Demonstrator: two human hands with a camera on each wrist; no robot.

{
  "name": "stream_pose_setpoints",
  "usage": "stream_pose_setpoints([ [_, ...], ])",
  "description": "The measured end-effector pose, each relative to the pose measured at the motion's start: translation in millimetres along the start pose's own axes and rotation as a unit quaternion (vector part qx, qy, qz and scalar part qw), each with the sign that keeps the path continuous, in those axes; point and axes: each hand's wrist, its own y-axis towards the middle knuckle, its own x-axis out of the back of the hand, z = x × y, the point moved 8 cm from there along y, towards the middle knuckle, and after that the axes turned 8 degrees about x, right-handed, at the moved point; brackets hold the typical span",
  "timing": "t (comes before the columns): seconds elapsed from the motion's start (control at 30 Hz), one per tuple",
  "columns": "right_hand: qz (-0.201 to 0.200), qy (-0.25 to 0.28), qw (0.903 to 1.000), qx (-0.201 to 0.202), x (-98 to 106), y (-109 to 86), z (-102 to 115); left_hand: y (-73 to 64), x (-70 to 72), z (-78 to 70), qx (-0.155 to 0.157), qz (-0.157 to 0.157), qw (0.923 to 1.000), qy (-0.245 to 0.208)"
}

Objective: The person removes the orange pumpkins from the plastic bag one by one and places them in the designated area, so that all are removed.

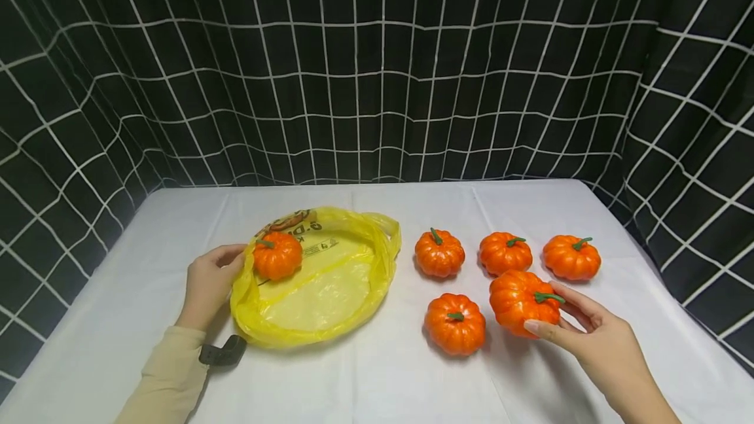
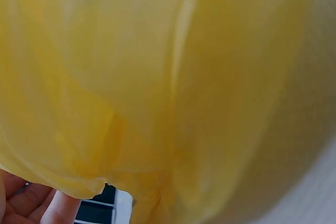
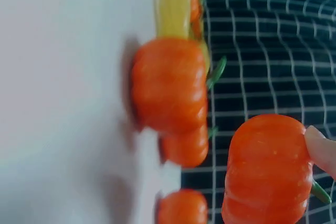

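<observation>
A small orange pumpkin (image 1: 521, 303) with a green stem is held by my right hand (image 1: 607, 339), thumb on the near side and fingers behind. In the right wrist view the held pumpkin (image 3: 268, 171) shows against the dark backdrop, apart from the table. My left hand (image 1: 210, 283) holds the left rim of a yellow plastic bag (image 1: 318, 293), whose mouth is spread wide. Inside the bag, at its left, sits another pumpkin (image 1: 278, 256). The bag's yellow film (image 2: 147, 77) fills most of the left wrist view, hiding part of the left fingers (image 2: 60, 208).
Other pumpkins stand on the white table (image 1: 377, 385): one front (image 1: 455, 324), and a back row of one near the bag (image 1: 439, 253), a middle one (image 1: 505, 254) and a right one (image 1: 571, 257). Black cloth with a white grid (image 1: 383, 70) hangs behind.
</observation>
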Motion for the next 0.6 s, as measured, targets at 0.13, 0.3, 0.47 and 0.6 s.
stream_pose_setpoints([
  [0.13,0.006,-0.007,0.9992,-0.039,6.8,2.2,-13.9,0.7,-0.6,0.8,0.000,0.001,1.0000,0.000],
  [0.3,-0.001,-0.016,0.9992,-0.037,9.0,5.3,-23.6,0.6,0.7,1.8,-0.002,-0.006,1.0000,0.005],
  [0.47,-0.001,-0.027,0.9988,-0.041,9.8,10.9,-33.2,0.5,0.6,-0.2,0.001,-0.001,1.0000,0.000],
  [0.6,0.011,-0.026,0.9981,-0.055,7.9,14.2,-42.0,-0.4,-1.0,-0.5,0.004,0.004,1.0000,-0.001],
])
